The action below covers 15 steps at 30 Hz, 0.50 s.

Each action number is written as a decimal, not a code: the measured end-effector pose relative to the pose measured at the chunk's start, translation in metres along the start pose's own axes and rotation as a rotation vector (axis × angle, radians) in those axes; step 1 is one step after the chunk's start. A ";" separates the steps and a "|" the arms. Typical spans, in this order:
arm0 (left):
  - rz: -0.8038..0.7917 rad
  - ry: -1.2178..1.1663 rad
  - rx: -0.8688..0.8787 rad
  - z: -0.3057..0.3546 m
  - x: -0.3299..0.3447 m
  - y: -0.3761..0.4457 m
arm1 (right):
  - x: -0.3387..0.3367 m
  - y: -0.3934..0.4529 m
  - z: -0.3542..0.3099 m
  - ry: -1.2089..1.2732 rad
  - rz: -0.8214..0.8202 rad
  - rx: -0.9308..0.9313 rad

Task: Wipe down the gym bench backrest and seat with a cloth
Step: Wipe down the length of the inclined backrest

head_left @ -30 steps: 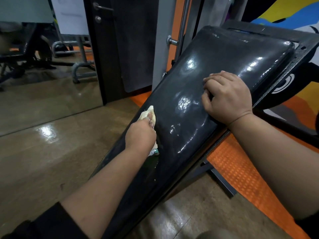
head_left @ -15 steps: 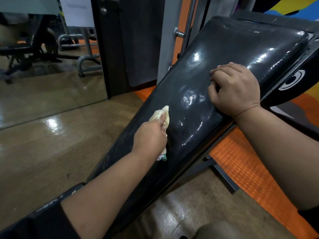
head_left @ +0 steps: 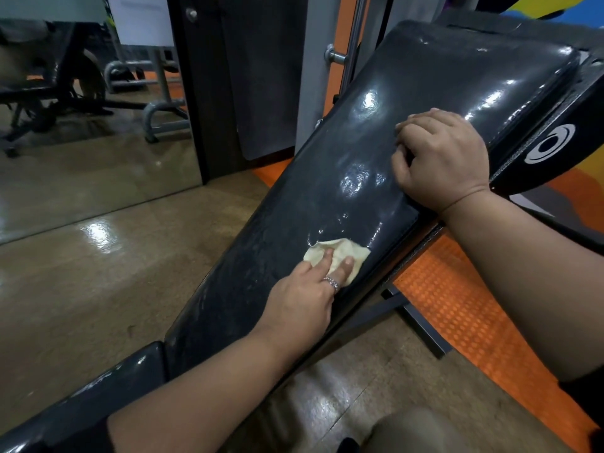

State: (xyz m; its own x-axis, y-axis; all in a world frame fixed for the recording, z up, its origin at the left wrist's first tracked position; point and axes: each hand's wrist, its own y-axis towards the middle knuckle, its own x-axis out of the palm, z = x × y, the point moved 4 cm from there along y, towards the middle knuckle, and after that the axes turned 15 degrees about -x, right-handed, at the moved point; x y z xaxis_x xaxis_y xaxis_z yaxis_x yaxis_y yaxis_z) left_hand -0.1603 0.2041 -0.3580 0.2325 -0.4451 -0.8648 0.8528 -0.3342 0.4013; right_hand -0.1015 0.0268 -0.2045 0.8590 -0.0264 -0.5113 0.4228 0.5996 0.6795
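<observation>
The black backrest slants from the upper right of the frame down toward the lower left, where it meets the seat at the bottom left edge. The right hand rests on the pad's upper right part, its fingers curled under with nothing in them. The left hand, centre frame, presses 2 visible straight fingers flat on the cloth. That pale yellow cloth lies spread on the backrest near its right edge. A ring sits on 1 finger.
</observation>
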 end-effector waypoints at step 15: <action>-0.188 0.079 -0.123 0.007 -0.011 0.000 | -0.007 0.008 -0.003 0.011 -0.180 0.034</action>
State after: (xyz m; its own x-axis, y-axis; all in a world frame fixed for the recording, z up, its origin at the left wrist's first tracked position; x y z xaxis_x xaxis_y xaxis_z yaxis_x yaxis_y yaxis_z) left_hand -0.1661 0.2033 -0.3469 0.0957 -0.3161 -0.9439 0.9340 -0.2992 0.1950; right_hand -0.1054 0.0341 -0.1974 0.7654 -0.1225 -0.6318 0.5794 0.5585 0.5936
